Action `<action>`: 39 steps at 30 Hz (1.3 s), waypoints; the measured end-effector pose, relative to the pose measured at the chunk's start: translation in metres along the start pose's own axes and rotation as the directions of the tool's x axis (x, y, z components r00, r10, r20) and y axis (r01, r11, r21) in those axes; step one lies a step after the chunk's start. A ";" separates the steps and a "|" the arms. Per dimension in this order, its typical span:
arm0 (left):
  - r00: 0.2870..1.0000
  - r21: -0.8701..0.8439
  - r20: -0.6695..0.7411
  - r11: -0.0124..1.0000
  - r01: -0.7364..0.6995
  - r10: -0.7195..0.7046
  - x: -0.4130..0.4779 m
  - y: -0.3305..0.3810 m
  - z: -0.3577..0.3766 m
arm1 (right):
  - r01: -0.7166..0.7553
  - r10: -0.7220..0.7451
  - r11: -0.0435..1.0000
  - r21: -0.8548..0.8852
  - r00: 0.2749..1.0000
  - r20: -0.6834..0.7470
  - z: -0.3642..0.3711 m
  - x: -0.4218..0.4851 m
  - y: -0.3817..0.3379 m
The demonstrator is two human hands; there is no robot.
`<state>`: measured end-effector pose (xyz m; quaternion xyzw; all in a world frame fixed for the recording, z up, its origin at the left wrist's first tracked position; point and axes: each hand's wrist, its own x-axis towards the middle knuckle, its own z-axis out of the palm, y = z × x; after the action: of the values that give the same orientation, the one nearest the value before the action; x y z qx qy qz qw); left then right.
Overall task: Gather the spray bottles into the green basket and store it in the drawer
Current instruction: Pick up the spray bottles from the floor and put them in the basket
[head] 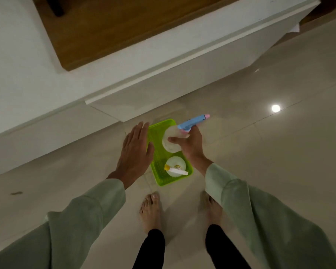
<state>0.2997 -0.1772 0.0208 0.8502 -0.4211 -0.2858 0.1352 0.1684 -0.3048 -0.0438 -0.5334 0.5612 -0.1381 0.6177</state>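
Green basket (159, 152) sits on the tiled floor (260, 152), just in front of the person's bare feet and near the base of a white cabinet (163, 78). One spray bottle with a yellow-tipped white nozzle (176, 167) already stands in the near end of the basket. Right hand (191, 146) has its grip closed round the neck of a second bottle with a blue trigger head (175, 138), held over the far end; whether its base touches the basket floor, cannot tell. Left hand (135, 152) open and flat, fingers spread, holding nothing, beside the basket's left rim. Judged: gathering nearly done. Left to do: release the bottle, lift the basket, store it. No open drawer in view.
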 end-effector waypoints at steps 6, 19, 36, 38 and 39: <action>0.999 -0.023 0.014 0.999 0.029 -0.028 0.018 -0.039 0.038 | 0.208 -0.182 0.957 -0.201 0.973 0.143 0.030 0.028 0.052; 0.996 -0.060 0.053 0.996 0.068 -0.065 0.040 -0.079 0.079 | 0.368 -0.318 0.798 -0.477 0.930 0.184 0.052 0.062 0.094; 1.000 -0.080 0.020 0.997 0.004 -0.002 -0.012 -0.042 -0.008 | 0.062 -0.056 0.920 -0.387 0.998 0.027 0.006 -0.036 0.016; 1.000 -0.092 -0.008 0.996 -0.009 0.008 -0.028 -0.033 -0.033 | 0.083 -0.093 0.926 -0.368 0.996 -0.010 0.004 -0.061 -0.013; 1.000 -0.100 -0.024 0.995 -0.013 0.011 -0.037 -0.028 -0.048 | 0.101 -0.118 0.927 -0.360 0.993 -0.025 0.004 -0.074 -0.031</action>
<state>0.3285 -0.1311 0.0602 0.8430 -0.4095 -0.2959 0.1844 0.1605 -0.2582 0.0205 -0.6642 0.5603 -0.0798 0.4884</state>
